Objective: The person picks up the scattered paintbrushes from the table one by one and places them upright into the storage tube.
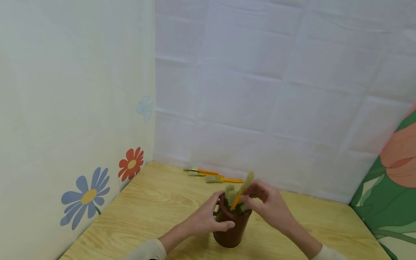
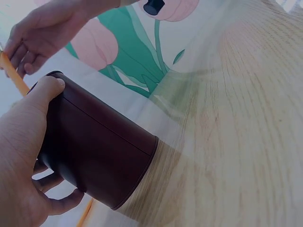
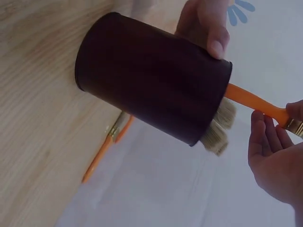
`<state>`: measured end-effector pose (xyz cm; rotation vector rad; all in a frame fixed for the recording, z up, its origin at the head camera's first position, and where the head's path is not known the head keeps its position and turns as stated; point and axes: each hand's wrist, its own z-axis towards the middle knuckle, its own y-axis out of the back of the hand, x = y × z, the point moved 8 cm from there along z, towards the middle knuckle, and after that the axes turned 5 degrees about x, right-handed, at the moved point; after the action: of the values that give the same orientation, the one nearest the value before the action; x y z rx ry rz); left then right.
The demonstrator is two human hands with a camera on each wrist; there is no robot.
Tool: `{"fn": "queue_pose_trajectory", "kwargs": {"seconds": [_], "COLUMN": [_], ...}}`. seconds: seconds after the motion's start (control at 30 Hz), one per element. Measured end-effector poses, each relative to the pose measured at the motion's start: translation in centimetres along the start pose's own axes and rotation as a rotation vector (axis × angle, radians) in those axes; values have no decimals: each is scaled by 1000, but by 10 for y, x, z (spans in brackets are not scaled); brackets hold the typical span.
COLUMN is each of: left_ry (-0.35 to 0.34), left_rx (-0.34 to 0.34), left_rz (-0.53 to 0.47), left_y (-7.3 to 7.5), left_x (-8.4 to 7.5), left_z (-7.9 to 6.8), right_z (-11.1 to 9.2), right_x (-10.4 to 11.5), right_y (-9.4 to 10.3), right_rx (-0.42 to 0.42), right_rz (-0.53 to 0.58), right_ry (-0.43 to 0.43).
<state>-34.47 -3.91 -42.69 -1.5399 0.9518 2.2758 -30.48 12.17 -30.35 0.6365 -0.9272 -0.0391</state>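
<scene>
A dark brown cylindrical brush holder (image 1: 231,231) stands upright on the wooden table. My left hand (image 1: 202,217) grips its side near the rim, the thumb on its near face. Between the thumb and fingers of my right hand (image 1: 273,207) is a paintbrush (image 3: 255,101) with an orange handle, pinched near its metal ferrule. Its bristles point up and its handle end is inside the holder, with the tip hidden. Other pale brush bristles (image 3: 215,137) stick up out of the holder beside that handle.
Several orange-handled paintbrushes (image 1: 232,180) lie on the table (image 1: 156,206) behind the holder, close to the white back sheet (image 1: 234,108). On the left stands a pale panel with printed flowers (image 1: 87,196). A panel with a large printed tulip (image 1: 403,159) borders the right.
</scene>
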Motion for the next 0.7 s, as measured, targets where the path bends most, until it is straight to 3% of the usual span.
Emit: {"fn": "queue_pose_trajectory", "kwargs": {"seconds": [0.27, 0.7], "left_ry": [-5, -6], "left_rx": [-2, -1], "left_rz": [-6, -37], "left_y": [-2, -2], "left_x": [-1, -1], "left_z": [0, 1], "right_z": [6, 4], "right_x": [-15, -17], "right_y": [-29, -44], "right_rx": [60, 4], "right_rz": [-24, -117], "right_ry": [-92, -26]}}
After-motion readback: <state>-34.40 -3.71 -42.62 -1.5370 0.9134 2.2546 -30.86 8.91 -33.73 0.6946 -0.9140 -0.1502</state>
